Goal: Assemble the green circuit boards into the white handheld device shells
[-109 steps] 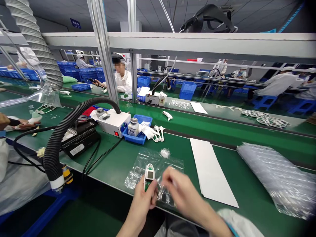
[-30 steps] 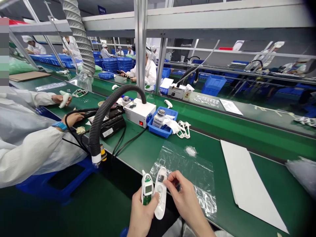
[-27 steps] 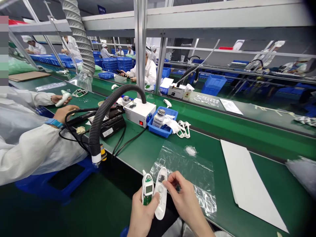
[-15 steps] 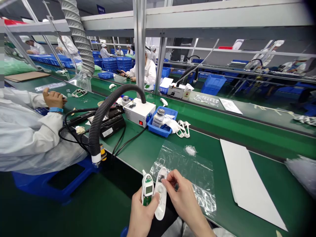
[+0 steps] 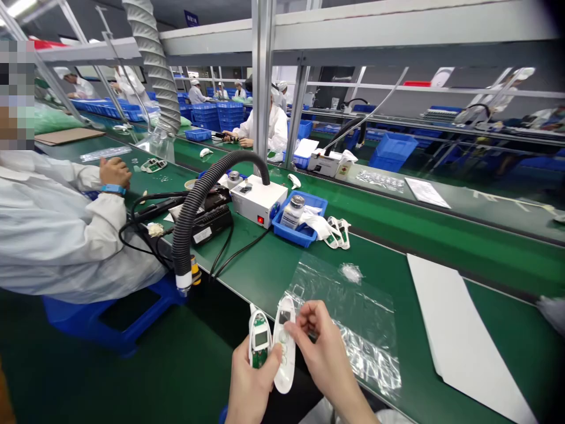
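Observation:
My left hand [image 5: 253,377] is closed round the open white thermometer body [image 5: 259,338], which shows a green circuit board and a small screen. Its thumb also presses on a separate white thermometer cover [image 5: 285,359] held alongside, inner face up, with a window near the top and round button spots below. At the cover's right edge, just below the window, my right hand [image 5: 320,335] has thumb and fingers pinched together. Whatever lies between those fingertips is too small to make out. Under and beyond this hand a clear plastic sheet [image 5: 348,294] lies on the green bench.
A blue tray [image 5: 295,235] holds a bottle and white cloth, with white housing parts [image 5: 339,231] beside it. Left of it stand a white box [image 5: 256,203] and a black hose [image 5: 183,218]. White sheets [image 5: 459,330] lie right. A co-worker's sleeve [image 5: 79,235] is at left.
The whole view has shifted slightly to the right. My right thumb has slid from the cover's window to just below it. Both thermometer parts stay in my left hand.

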`<action>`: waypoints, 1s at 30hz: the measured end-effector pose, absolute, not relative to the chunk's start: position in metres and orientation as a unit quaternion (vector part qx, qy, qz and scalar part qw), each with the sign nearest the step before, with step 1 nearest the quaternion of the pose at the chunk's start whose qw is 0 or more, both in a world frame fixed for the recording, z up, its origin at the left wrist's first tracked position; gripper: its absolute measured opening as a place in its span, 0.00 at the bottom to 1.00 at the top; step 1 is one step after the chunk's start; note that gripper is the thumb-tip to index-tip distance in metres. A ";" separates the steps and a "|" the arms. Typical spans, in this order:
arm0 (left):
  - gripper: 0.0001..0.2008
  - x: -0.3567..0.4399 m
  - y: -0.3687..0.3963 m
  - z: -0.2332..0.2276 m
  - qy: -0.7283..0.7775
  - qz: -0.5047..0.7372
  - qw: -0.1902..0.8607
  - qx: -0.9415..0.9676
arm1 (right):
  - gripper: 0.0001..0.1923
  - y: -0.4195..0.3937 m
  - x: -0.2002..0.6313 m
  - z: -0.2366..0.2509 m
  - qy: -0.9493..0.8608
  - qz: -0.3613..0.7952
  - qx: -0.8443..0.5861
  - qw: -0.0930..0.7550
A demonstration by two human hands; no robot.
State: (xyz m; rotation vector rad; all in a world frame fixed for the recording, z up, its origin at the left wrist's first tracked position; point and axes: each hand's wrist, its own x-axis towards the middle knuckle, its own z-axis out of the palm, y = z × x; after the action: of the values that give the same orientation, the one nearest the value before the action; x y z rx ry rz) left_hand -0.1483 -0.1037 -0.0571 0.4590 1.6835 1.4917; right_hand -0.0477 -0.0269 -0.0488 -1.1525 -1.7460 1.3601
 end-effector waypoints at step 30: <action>0.28 -0.292 -0.118 -0.099 0.544 0.765 0.340 -0.053 | 0.31 -0.063 -0.240 -0.102 -0.389 0.840 -0.329 0.186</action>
State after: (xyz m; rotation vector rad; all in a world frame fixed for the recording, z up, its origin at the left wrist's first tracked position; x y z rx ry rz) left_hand -0.2924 -0.1177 -0.0986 -0.1375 1.4154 1.9913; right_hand -0.2400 -0.0630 -0.1021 -0.9270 -1.0951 2.3659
